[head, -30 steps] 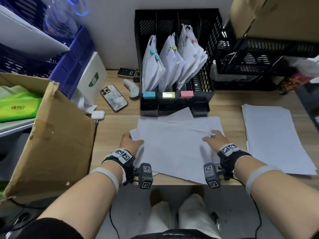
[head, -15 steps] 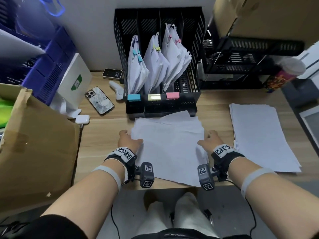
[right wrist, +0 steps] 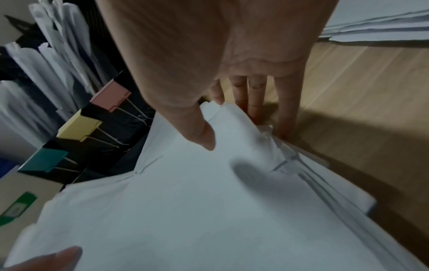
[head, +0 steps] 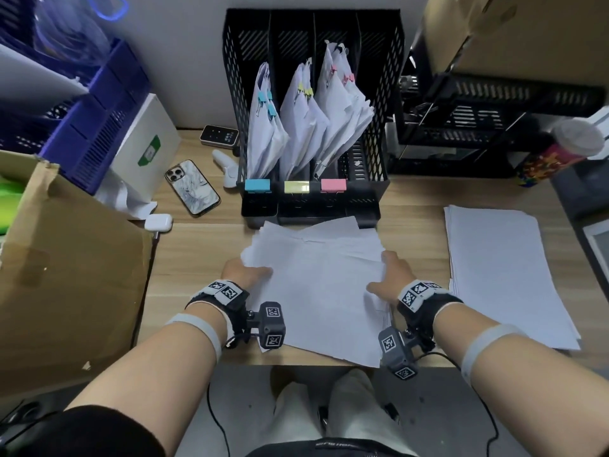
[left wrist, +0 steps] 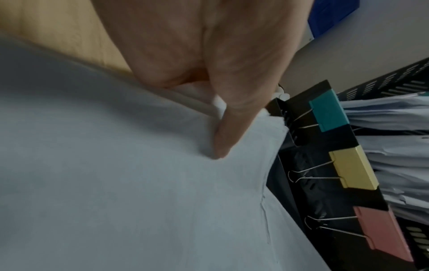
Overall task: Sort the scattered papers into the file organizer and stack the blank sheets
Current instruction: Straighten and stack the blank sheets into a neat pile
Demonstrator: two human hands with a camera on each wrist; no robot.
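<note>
Both forearms reach over the light wooden desk (head: 197, 252), and the loose pile of blank white sheets (head: 323, 291) lies between the 2 hands, just in front of the black mesh file organizer (head: 313, 94). The left hand (head: 242, 275) grips the pile's left edge, thumb (left wrist: 230, 132) pressed on top, fingers tucked beneath. The right hand (head: 392, 278) clasps the right edge the same way, thumb (right wrist: 199, 132) above, fingers (right wrist: 255, 95) along the side. A neater stack of white paper (head: 507, 275) lies farther right.
</note>
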